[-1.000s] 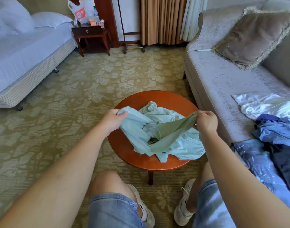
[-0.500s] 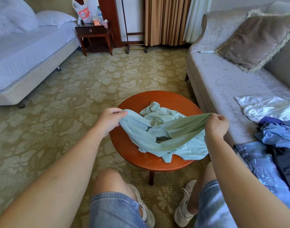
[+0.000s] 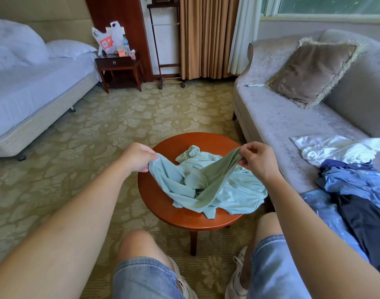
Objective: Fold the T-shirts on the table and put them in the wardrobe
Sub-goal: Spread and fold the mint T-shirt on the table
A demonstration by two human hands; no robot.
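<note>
Soft daylight enters from the window at the upper right and fills the room brightly and evenly. The white cloth at the right edge is nearly blown out, and the bed at the left takes a bluish cast. The surface shows only a dull sheen and drops a faint shadow on the carpet. Folds in the shirt shade gently. The centre is sharp. Wide-angle bending bows the frame's edges, and the forearms loom large and slightly soft at the bottom corners.

Both arms stretched fwd, L hand & R hand apart at same height, each pinching the T-shirt.
</note>
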